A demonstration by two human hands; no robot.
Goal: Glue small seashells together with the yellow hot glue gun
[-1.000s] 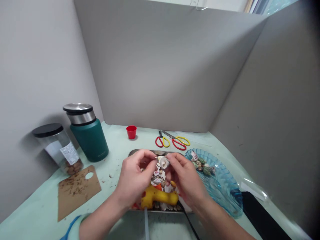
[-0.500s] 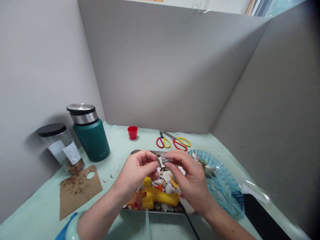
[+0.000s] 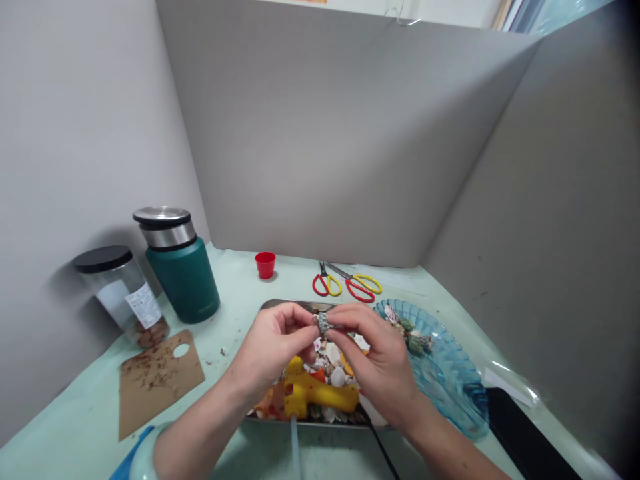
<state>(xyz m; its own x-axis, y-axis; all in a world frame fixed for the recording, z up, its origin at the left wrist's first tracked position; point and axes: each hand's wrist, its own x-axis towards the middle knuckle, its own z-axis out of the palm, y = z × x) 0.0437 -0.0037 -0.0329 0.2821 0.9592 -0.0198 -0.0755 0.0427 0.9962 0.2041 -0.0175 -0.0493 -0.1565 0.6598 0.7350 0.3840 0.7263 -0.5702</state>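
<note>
- Shell [image 3: 323, 323]: small, grey, ridged; up between both hands' fingertips, over the far part of the tray [image 3: 340, 425].
- Right hand [image 3: 377, 350]: thumb and forefinger pinching shell's right end.
- Left hand [image 3: 280, 340]: thumb and forefinger pinched at shell's left edge. Can't tell if a separate bit sits between them.
- Technique, my read: light pinch, tips at the edges, both wrists level. Hard squeeze could chip it or make it slip. Brace the fingers against each other if it wobbles.
- Working over the tray seems right; a drop would land among loose shells [image 3: 333, 353] and be hard to pick out.
- Main obstacle: yellow glue gun [image 3: 323, 397], lying across the tray's near part, below the hands. Can't tell if hot; I'd give it clearance.
- Its black cable [image 3: 379, 443] runs over the near rim, by the right forearm. Snag risk.
- Right: blue dish [image 3: 453, 373] with a shell cluster [image 3: 414, 340], near right hand.
- Behind tray: two scissors [image 3: 364, 288], red cup [image 3: 265, 265].
- Left: board [image 3: 160, 380], jar [image 3: 123, 293], bottle [image 3: 183, 280]. Well apart from the hands.
</note>
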